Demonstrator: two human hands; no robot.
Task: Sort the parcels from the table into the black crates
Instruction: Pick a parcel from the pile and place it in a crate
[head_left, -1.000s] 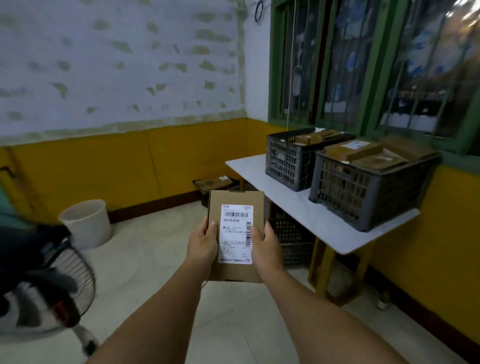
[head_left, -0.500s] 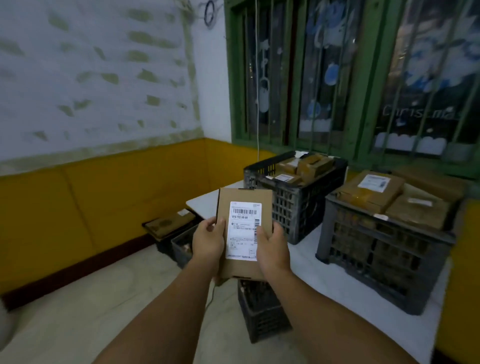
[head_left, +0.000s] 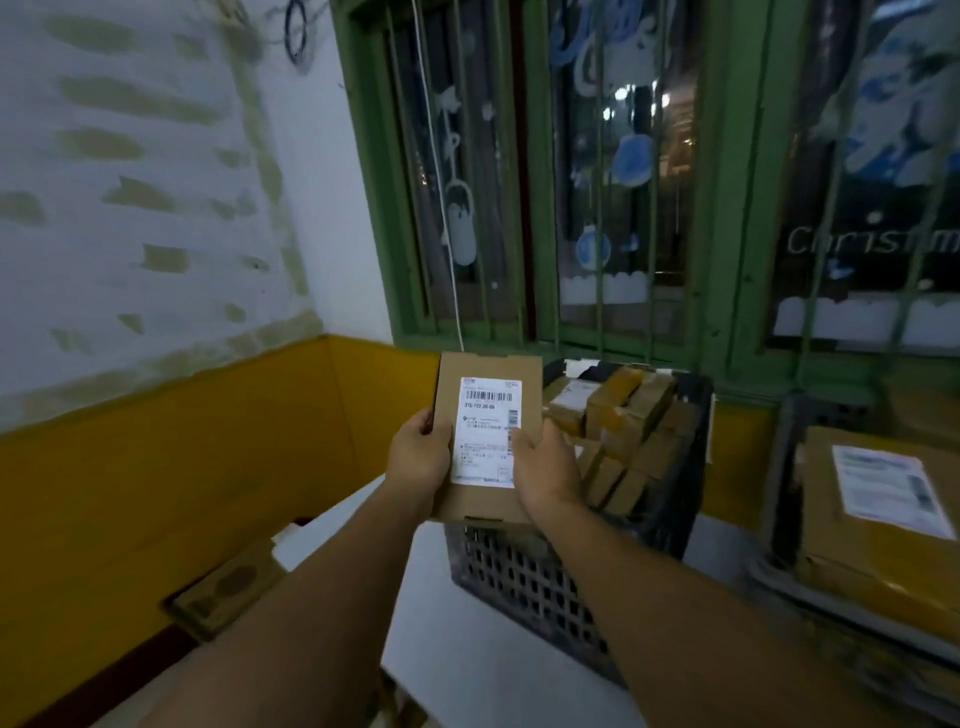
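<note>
Flat cardboard parcel (head_left: 485, 436), label face up, held at frame centre above the near-left corner of a black crate (head_left: 545, 587). The white shipping label (head_left: 487, 432) carries a barcode and printed number, legible toward the viewer. The left hand (head_left: 418, 457) grips the parcel's left edge at 9 o'clock, the right hand (head_left: 545, 467) its right edge at 3 o'clock; on both, the fingers curl under the parcel with thumbs on top, holding it firmly. The crate stands on a white desk (head_left: 467, 670) and is already heaped with taped brown parcels (head_left: 628, 421) at 2 o'clock of the held one. A second crate (head_left: 779, 467) at far 3 o'clock holds a large labelled box (head_left: 883, 519). A green barred window (head_left: 571, 208) lies at 12 o'clock, a yellow-and-white wall (head_left: 156, 441) at 9 o'clock.

Step in hand, as judged: reading the label to choose a crate. To do it well, keep the label flat and uncovered by the thumbs, confirm the destination, then lower the parcel level onto a stable spot so the heap does not spill.
</note>
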